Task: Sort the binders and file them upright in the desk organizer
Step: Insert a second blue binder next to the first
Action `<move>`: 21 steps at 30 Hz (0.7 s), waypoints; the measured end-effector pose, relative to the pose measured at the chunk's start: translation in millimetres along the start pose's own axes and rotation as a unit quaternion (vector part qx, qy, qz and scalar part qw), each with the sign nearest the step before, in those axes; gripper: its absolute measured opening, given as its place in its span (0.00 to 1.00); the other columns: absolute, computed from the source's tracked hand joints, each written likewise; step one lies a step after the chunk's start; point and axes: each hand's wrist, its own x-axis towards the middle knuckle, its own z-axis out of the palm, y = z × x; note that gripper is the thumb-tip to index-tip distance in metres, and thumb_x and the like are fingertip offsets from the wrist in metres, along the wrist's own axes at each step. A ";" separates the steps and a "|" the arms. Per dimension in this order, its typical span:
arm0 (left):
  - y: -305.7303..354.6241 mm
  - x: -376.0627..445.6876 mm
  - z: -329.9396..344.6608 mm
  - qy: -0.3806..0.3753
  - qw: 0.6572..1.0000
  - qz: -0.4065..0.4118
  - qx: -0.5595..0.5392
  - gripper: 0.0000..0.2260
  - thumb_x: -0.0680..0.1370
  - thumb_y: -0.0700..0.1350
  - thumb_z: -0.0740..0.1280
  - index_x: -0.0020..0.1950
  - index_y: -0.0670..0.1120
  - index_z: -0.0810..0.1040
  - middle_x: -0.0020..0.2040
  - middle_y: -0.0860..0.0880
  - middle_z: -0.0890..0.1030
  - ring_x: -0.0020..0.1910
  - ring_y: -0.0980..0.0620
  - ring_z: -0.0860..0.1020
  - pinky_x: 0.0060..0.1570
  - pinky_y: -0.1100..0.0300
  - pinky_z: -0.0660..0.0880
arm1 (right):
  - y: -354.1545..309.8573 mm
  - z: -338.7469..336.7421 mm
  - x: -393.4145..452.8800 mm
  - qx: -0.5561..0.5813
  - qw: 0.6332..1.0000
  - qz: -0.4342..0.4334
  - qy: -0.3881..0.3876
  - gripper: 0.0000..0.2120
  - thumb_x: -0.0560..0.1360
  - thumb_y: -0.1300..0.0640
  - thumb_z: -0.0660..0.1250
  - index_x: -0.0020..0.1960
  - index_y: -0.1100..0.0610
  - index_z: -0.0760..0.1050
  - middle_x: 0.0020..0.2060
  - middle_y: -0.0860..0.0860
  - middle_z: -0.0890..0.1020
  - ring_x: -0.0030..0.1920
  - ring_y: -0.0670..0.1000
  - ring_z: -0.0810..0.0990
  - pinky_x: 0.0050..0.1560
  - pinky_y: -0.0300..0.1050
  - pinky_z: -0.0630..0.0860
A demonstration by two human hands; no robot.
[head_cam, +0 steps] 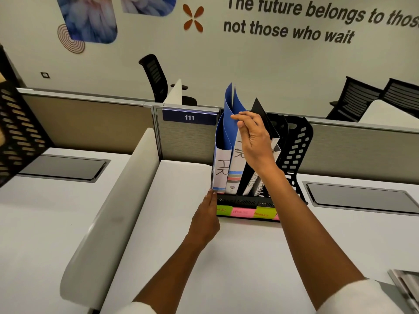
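A black mesh desk organizer (297, 146) stands at the back of the white desk, with green and pink labels (240, 211) along its front lip. Two blue binders stand upright in its left slots: one with "HR" on its spine (221, 168), and a second one (237, 159) beside it. A black binder (260, 112) leans to their right. My right hand (254, 134) pinches the top edge of the second blue binder. My left hand (205, 219) rests with straight fingers against the organizer's front left corner.
A curved white divider panel (113, 205) rises at the left of the desk. Grey cable hatches (360, 196) (63, 167) lie on either side. A second black mesh organizer (18, 130) looms at the far left. Stacked binders (405, 288) lie at the bottom right corner.
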 end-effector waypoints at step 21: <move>3.2 -0.7 -8.5 -0.030 1.000 0.004 0.009 0.35 0.78 0.34 0.63 0.80 0.45 0.48 0.80 0.48 0.49 0.79 0.49 0.52 0.74 0.56 0.62 | 28.5 31.6 -54.0 0.016 0.994 0.097 -0.039 0.19 0.84 0.50 0.52 0.70 0.51 0.72 0.74 0.47 0.63 0.71 0.40 0.61 0.67 0.32 0.63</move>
